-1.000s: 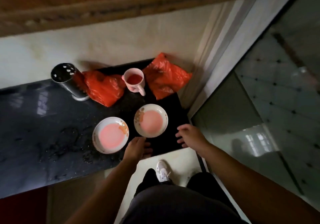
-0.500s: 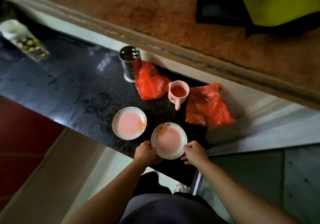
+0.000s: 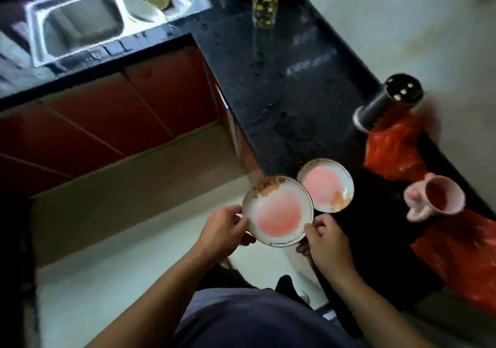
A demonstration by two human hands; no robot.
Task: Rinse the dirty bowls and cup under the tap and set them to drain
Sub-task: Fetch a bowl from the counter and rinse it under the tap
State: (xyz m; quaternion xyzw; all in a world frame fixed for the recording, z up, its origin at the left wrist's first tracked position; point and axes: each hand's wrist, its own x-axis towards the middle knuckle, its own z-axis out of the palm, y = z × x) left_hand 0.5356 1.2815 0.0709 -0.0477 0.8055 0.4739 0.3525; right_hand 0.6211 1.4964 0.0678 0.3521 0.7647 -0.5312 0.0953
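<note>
I hold a white bowl (image 3: 277,210) with pink liquid and brown residue off the counter, over the floor. My left hand (image 3: 224,226) grips its left rim and my right hand (image 3: 326,240) grips its right rim. A second white bowl (image 3: 326,185) with pink liquid stays on the black counter (image 3: 281,92), just right of the held one. A pink cup (image 3: 434,197) with red liquid stands further right on the counter. The steel sink (image 3: 80,22) is at the top left, its tap blurred.
A steel utensil holder (image 3: 389,103) and orange plastic bags (image 3: 394,149) sit at the counter's right end. A jar (image 3: 264,1) stands at the back. Red cabinet doors (image 3: 107,114) run below the sink. Pale floor lies under the bowl.
Both hands closed on the nearer bowl and lifted it off the counter toward me. My view swung left, bringing the sink into sight.
</note>
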